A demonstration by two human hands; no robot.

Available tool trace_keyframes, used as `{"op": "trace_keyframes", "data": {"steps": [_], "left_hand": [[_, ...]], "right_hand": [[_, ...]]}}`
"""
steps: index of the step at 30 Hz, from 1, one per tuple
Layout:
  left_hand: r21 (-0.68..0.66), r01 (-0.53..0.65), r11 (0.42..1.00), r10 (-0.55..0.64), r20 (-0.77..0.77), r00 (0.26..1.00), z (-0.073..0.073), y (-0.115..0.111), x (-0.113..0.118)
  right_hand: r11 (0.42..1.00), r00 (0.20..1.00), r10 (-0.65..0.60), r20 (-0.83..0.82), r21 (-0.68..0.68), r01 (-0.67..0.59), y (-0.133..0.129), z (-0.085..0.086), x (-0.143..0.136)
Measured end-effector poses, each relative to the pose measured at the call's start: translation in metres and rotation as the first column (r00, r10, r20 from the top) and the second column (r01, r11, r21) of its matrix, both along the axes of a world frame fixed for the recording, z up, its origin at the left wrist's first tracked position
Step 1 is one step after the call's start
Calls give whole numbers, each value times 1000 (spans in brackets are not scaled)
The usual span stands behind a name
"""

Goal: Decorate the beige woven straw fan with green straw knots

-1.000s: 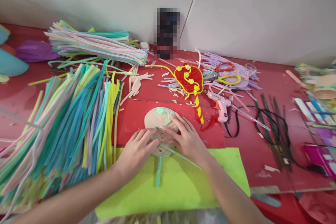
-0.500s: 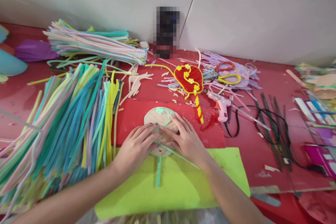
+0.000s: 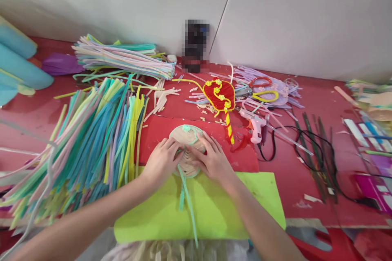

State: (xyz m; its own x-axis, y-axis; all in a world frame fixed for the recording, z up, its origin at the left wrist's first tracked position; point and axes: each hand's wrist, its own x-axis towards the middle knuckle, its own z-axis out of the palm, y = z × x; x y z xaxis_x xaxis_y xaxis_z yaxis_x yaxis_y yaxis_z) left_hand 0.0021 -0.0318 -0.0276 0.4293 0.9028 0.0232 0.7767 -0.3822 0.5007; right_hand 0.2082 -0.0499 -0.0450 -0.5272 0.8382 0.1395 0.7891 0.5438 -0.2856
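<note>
A round beige fan-shaped piece (image 3: 189,163) with a mint-green edge lies across the red sheet and the lime-green sheet (image 3: 214,216). On its upper part is a small mint-green flower (image 3: 186,128). My left hand (image 3: 162,159) is at its left side, thumb and fingertips pinched together at a mint-green strip (image 3: 190,212) that hangs down over the lime sheet. Spread over the right side of the piece is my right hand (image 3: 214,157), fingers apart and resting on its surface. A short green handle (image 3: 181,199) points down from the piece.
Bundles of coloured fuzzy stems (image 3: 92,130) fill the left. A red fan with yellow flowers (image 3: 219,96) lies behind the hands. To its right are a pink glue gun (image 3: 256,126), yellow-handled scissors (image 3: 266,96) and a black cable (image 3: 272,151).
The loose green strip has swung from pointing right, under my right hand, to hanging downward. My left hand's fingers have drawn together at the piece's left side. The view has shifted slightly.
</note>
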Motion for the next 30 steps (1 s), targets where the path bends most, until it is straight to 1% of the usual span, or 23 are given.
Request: {"op": "trace_keyframes", "data": {"steps": [4, 6, 8, 10, 13, 15, 17, 19, 21, 25, 30], "left_hand": [[-17, -43, 999, 43, 11, 999, 3, 0, 4], [-14, -45, 999, 46, 20, 999, 3, 1, 5], [-4, -38, 999, 38, -9, 999, 3, 1, 5], [23, 3, 1000, -1, -91, 996, 3, 1, 5], [47, 110, 993, -97, -221, 970, 4, 2, 6], [41, 153, 987, -138, -263, 955, 6, 3, 6], [37, 173, 984, -155, -283, 947, 8, 3, 6], [40, 178, 983, -159, -294, 943, 9, 3, 6], [39, 179, 983, -159, -305, 939, 11, 2, 6], [33, 196, 980, -174, -332, 927, 13, 2, 6], [44, 201, 978, -171, -368, 914, 17, 2, 8]], "right_hand": [[1000, 1000, 2, -1, -1, -2, -1, 1, 0], [1000, 1000, 0, -6, 3, 0, -1, 1, 0], [1000, 1000, -9, -12, 10, 9, -1, 1, 0], [1000, 1000, -15, -16, 16, 15, -2, 1, 0], [1000, 1000, -11, -24, 19, 11, -2, 1, 0], [1000, 999, -9, -33, 18, 9, -2, 1, 1], [1000, 999, -15, -48, 11, 15, -2, 1, 2], [999, 996, -33, -87, -14, 32, -2, 1, 3], [997, 985, -63, -160, -58, 54, -1, 0, 4], [986, 939, -132, -316, -140, 91, 0, 0, 5], [976, 897, -180, -403, -185, 113, 1, 3, 4]]}}
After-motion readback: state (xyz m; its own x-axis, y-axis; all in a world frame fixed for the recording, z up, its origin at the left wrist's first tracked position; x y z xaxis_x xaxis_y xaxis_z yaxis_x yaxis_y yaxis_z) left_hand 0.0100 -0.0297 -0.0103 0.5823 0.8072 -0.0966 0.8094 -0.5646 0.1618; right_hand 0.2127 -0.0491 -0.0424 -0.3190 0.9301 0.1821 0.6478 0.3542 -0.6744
